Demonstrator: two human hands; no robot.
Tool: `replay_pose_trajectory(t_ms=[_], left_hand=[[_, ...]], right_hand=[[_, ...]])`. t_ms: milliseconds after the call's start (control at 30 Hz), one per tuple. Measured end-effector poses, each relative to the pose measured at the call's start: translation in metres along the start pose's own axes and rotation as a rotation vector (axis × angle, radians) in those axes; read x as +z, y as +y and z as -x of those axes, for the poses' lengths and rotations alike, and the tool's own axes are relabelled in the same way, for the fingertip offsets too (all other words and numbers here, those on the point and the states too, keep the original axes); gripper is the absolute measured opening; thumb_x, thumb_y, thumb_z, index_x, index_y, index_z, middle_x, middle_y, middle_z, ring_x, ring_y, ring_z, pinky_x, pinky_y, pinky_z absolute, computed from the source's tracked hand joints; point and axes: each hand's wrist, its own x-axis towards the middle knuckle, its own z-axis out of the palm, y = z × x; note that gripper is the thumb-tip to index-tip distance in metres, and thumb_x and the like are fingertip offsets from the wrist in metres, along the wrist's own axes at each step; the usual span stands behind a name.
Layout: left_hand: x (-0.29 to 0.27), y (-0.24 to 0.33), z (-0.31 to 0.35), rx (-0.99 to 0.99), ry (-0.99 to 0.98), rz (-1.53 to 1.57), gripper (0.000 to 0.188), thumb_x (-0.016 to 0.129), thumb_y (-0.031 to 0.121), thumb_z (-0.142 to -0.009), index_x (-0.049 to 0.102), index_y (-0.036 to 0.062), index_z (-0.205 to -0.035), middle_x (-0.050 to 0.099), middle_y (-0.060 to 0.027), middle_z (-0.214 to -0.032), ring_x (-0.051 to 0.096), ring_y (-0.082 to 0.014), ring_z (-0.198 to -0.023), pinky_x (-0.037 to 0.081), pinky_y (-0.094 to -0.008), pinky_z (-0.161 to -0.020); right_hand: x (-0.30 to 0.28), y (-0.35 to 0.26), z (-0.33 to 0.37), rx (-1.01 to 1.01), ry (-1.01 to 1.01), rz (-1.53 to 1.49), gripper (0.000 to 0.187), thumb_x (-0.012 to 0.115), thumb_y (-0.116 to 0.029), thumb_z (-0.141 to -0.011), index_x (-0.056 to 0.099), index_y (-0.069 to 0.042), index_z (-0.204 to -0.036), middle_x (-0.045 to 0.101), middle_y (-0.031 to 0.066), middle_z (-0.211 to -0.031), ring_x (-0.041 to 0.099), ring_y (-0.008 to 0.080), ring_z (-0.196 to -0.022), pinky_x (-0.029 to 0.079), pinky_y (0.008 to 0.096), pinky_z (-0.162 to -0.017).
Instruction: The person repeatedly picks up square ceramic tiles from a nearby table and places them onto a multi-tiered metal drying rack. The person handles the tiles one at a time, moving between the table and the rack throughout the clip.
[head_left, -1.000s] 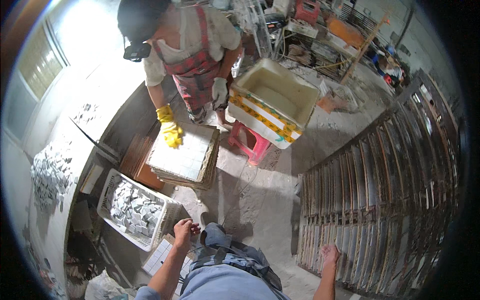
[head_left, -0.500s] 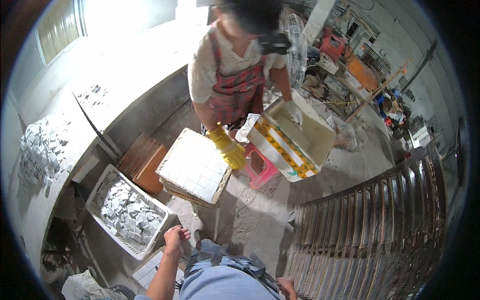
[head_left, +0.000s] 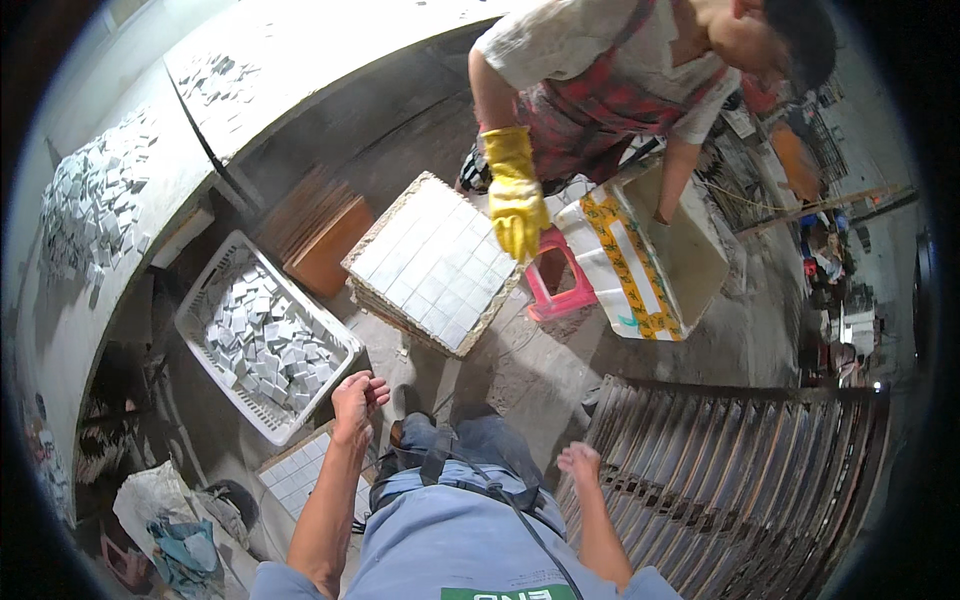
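Observation:
My left hand (head_left: 359, 402) is raised with its fingers loosely bent and apart, holding nothing that I can see. It is nearest to the corner of a white plastic basket (head_left: 290, 428) filled with loose small pale tiles (head_left: 268, 335). Below that hand lies a board of square white tiles (head_left: 293, 478), partly hidden by my forearm. My right hand (head_left: 580, 463) hangs at my right side, a little blurred, with fingers apart and nothing in it. Ahead stands a stack of tile boards (head_left: 436, 262), its top covered with white square tiles.
A co-worker's yellow-gloved hand (head_left: 517, 205) hangs over a pink stool (head_left: 556, 277); their other arm reaches into a taped white box (head_left: 622, 262). A slatted rack (head_left: 720, 480) stands to my right. Orange-brown boards (head_left: 330, 240) lean left of the stack. A long bench (head_left: 235, 135) holds tile pieces.
My view has shifted, and my right hand has come up into fuller sight. My left hand stays raised near the basket. The co-worker bends lower, beside the taped box, which tilts more.

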Motion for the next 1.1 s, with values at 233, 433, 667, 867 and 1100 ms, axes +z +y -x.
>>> replay_pose_trajectory(t_ms=[233, 433, 667, 867, 1100], left_hand=[[0.021, -0.002, 0.004, 0.022, 0.114, 0.045, 0.027, 0.047, 0.013, -0.086, 0.047, -0.0015, -0.109, 0.060, -0.0153, -0.090, 0.061, -0.0211, -0.073, 0.053, -0.0306, -0.064], [0.053, -0.029, 0.002, 0.073, 0.266, 0.222, 0.028, 0.047, 0.013, -0.086, 0.046, -0.0036, -0.109, 0.059, -0.0177, -0.090, 0.060, -0.0212, -0.071, 0.052, -0.0296, -0.062], [0.105, -0.093, -0.022, -0.098, 0.326, 0.288, 0.026, 0.054, 0.019, -0.084, 0.049, 0.0044, -0.104, 0.058, -0.0122, -0.098, 0.058, -0.0229, -0.079, 0.052, -0.0372, -0.069], [0.124, -0.103, -0.063, -0.136, 0.385, 0.173, 0.047, 0.057, 0.014, -0.082, 0.039, -0.0002, -0.123, 0.052, -0.0021, -0.087, 0.051, -0.0099, -0.070, 0.048, -0.0276, -0.062], [0.154, -0.101, -0.105, -0.068, 0.251, 0.135, 0.040, 0.054, 0.007, -0.076, 0.046, -0.0034, -0.114, 0.055, -0.0032, -0.085, 0.049, -0.0101, -0.069, 0.041, -0.0236, -0.059]], right_hand=[[0.114, -0.092, -0.120, -0.310, -0.223, 0.374, 0.041, 0.056, -0.016, -0.081, 0.048, 0.006, -0.115, 0.060, 0.0123, -0.095, 0.057, 0.0141, -0.076, 0.046, 0.0233, -0.063], [0.207, -0.184, -0.194, -0.598, -0.264, 0.681, 0.052, 0.056, -0.020, -0.078, 0.042, 0.007, -0.121, 0.053, 0.0201, -0.113, 0.054, 0.0263, -0.098, 0.042, 0.0331, -0.084], [0.259, -0.229, -0.256, -0.940, -0.087, 0.826, 0.057, 0.058, -0.020, -0.075, 0.039, 0.004, -0.124, 0.044, 0.0242, -0.122, 0.041, 0.0333, -0.116, 0.033, 0.0372, -0.097], [0.272, -0.232, -0.266, -0.859, -0.095, 0.791, 0.055, 0.059, -0.021, -0.075, 0.043, 0.005, -0.120, 0.043, 0.0236, -0.120, 0.042, 0.0341, -0.113, 0.033, 0.0376, -0.096], [0.271, -0.248, -0.285, -0.739, -0.179, 0.809, 0.051, 0.058, -0.022, -0.075, 0.046, 0.005, -0.118, 0.050, 0.0262, -0.109, 0.048, 0.0371, -0.104, 0.036, 0.0383, -0.092]])
